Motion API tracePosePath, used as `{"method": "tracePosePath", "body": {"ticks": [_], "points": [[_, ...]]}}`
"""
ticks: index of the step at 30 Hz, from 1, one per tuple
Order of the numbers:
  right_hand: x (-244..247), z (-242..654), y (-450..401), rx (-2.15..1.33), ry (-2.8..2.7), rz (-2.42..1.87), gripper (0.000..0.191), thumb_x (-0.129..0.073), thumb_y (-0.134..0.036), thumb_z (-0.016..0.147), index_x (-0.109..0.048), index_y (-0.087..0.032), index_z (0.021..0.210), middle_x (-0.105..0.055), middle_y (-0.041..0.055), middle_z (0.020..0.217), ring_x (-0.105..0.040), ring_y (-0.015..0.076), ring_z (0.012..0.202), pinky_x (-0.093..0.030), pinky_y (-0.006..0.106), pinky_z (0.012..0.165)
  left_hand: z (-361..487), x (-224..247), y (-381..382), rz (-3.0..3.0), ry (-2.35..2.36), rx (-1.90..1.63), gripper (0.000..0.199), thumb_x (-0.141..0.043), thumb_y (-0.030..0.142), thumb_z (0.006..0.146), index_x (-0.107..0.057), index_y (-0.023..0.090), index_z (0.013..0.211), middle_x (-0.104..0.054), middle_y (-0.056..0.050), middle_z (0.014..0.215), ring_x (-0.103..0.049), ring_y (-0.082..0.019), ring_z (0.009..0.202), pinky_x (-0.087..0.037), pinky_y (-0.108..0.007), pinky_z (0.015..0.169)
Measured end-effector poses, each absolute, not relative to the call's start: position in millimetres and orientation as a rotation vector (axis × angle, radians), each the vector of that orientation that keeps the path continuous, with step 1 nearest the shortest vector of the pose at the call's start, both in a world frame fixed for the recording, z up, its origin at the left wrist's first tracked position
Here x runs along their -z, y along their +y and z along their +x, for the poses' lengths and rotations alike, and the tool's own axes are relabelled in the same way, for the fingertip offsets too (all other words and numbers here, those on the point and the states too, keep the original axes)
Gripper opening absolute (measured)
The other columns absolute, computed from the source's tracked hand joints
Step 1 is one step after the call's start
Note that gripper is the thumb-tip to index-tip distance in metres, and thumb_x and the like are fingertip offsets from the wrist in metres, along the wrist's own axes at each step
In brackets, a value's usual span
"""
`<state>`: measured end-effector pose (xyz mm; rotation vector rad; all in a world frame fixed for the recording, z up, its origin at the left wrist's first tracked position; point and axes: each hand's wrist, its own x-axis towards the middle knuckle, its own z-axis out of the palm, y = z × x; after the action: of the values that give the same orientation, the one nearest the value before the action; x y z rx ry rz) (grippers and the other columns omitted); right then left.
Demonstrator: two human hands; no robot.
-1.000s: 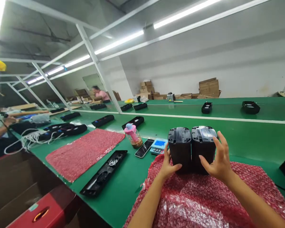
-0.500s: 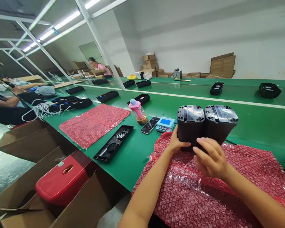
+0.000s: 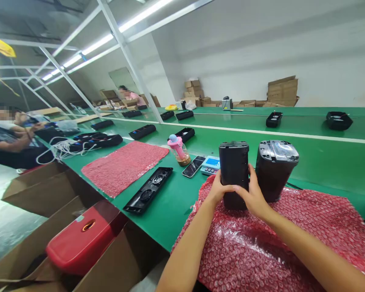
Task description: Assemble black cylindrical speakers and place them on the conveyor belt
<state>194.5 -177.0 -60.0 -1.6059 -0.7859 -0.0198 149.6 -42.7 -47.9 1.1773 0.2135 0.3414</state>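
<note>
A black casing (image 3: 235, 166) stands upright on pink bubble wrap (image 3: 246, 251), gripped from both sides. My left hand (image 3: 219, 188) holds its left side, and my right hand (image 3: 252, 192) is wrapped round its right side, the thumbs meeting at the front. Just to the right stands a second black casing (image 3: 275, 172), with clear film over its top; neither hand touches it. A long black panel (image 3: 149, 190) with two round openings lies on the green table to the left of my hands.
A phone (image 3: 194, 166), a light blue device (image 3: 211, 165) and a bottle with a pink top (image 3: 179, 150) stand behind my left hand. Another bubble wrap sheet (image 3: 124, 166) lies left. Below the table edge are cartons and a red stool (image 3: 85, 235). People sit farther back.
My right hand has closed round the left casing, which was beside the other one and now stands apart, turned and nearer to me. The camera view has shifted slightly.
</note>
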Motion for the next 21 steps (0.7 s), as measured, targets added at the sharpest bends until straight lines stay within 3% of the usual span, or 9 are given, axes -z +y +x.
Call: {"method": "tracePosePath", "body": {"ticks": [4, 9, 16, 21], "points": [[43, 216, -145, -0.077, -0.597, -1.435, 0.086, -0.063, -0.037, 0.072, -0.018, -0.021, 0.144, -0.033, 0.012, 0.147, -0.033, 0.0282, 0.134, -0.023, 0.049, 0.114, 150, 49, -41, 1.166, 0.268, -0.385, 0.081, -0.083, 0.016, 0.039, -0.05, 0.018, 0.113, -0.068, -0.004, 0.095, -0.063, -0.023, 0.081, -0.052, -0.036, 0.074], [37, 229, -127, -0.213, -0.502, -1.216, 0.09, -0.067, -0.034, 0.06, -0.024, -0.019, 0.138, -0.049, 0.0141, 0.132, -0.052, 0.0285, 0.117, -0.038, 0.048, 0.105, 152, 53, -42, 1.134, 0.267, -0.43, 0.082, -0.082, 0.02, 0.046, -0.048, 0.02, 0.121, -0.067, -0.004, 0.098, -0.064, -0.024, 0.086, -0.053, -0.037, 0.075], [43, 230, -126, -0.193, -0.521, -1.187, 0.085, -0.063, -0.03, 0.063, -0.024, -0.022, 0.138, -0.046, 0.0127, 0.136, -0.05, 0.0263, 0.119, -0.04, 0.046, 0.104, 154, 58, -43, 1.202, 0.268, -0.474, 0.082, -0.084, 0.026, 0.047, -0.05, 0.02, 0.121, -0.066, -0.006, 0.104, -0.063, -0.027, 0.098, -0.053, -0.037, 0.083], [46, 232, -125, -0.165, -0.56, -1.24, 0.085, -0.062, -0.028, 0.065, -0.024, -0.022, 0.14, -0.043, 0.0112, 0.14, -0.045, 0.0261, 0.125, -0.036, 0.046, 0.107, 154, 58, -41, 1.228, 0.312, -0.487, 0.081, -0.084, 0.026, 0.047, -0.051, 0.02, 0.121, -0.066, -0.006, 0.105, -0.064, -0.025, 0.094, -0.053, -0.034, 0.079]]}}
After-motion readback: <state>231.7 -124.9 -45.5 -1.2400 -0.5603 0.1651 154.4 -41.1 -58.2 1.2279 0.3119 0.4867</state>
